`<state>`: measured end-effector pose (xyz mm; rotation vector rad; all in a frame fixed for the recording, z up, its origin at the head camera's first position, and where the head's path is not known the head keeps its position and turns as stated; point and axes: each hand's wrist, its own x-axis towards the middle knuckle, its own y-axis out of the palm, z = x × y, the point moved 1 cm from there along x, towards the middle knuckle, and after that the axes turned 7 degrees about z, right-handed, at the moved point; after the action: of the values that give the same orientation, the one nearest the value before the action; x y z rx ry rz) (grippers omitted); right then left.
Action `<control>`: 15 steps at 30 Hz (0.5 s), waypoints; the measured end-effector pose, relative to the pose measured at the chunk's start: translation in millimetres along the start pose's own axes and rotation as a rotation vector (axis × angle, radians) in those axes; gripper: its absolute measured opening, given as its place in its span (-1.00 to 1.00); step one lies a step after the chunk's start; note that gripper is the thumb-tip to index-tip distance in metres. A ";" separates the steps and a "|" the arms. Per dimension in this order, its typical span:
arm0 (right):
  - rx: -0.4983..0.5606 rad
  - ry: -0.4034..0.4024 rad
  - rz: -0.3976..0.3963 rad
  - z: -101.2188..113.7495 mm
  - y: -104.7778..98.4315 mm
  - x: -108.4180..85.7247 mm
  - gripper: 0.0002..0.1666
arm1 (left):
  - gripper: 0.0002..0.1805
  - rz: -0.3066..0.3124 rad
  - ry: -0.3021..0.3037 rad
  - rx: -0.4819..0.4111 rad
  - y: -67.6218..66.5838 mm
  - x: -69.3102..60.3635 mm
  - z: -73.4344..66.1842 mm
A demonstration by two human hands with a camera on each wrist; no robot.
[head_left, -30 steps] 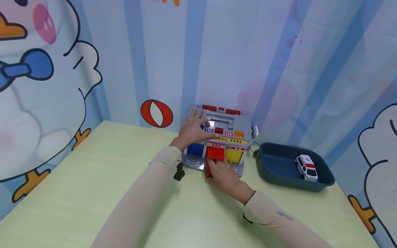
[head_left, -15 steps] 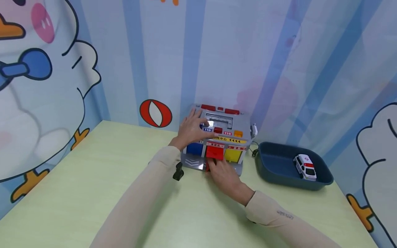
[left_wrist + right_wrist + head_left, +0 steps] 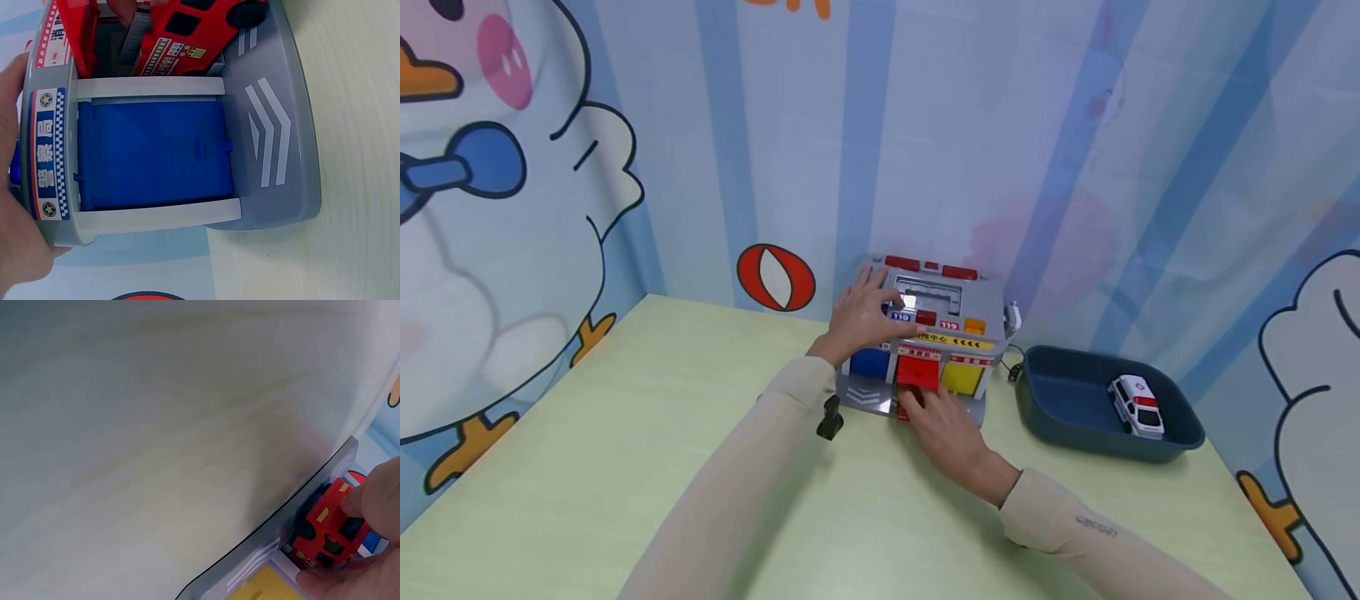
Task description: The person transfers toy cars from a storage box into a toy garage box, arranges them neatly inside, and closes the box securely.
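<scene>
Right hand (image 3: 949, 432) gripped red toy truck (image 3: 215, 39) between thumb and fingers; truck sat partly inside middle bay of toy garage (image 3: 983, 293), under tilted-up red door (image 3: 919, 372). Left hand (image 3: 860, 314) rested on garage roof at left front, fingers spread, loosely bent. Blue door (image 3: 156, 153) and yellow door (image 3: 962, 377) flanked bay, both down. Toy ambulance (image 3: 1138, 407) lay in dark tray (image 3: 1067, 436), right of garage.

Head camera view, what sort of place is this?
Probably a children's play area, or one set up like it: a cartoon backdrop, a toy garage on the table and a toy ambulance in a tray.
</scene>
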<state>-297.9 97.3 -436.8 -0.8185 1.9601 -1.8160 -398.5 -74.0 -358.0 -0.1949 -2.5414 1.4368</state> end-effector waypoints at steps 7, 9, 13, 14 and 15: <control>0.001 -0.008 0.017 -0.3 -3.7 -8.3 -0.44 | -0.34 0.004 -0.001 -0.007 1.0 -0.3 0.3; 0.008 -0.012 0.023 -0.1 -5.0 -10.6 -0.40 | -0.34 0.005 -0.001 -0.008 1.0 -0.3 0.2; 0.020 -0.019 0.025 -0.3 -6.8 -15.6 -0.26 | -0.33 0.005 -0.003 -0.004 1.3 -0.2 0.7; 0.016 -0.022 0.020 -0.4 -6.8 -16.7 -0.23 | -0.34 0.005 -0.003 -0.004 1.5 -0.1 0.8; 0.012 -0.025 0.013 -0.5 -6.8 -17.9 -0.19 | -0.34 0.005 -0.002 -0.001 1.7 0.0 1.0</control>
<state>-283.2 108.7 -432.4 -0.8191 1.9329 -1.8000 -398.7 -74.0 -360.0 -0.1998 -2.5449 1.4383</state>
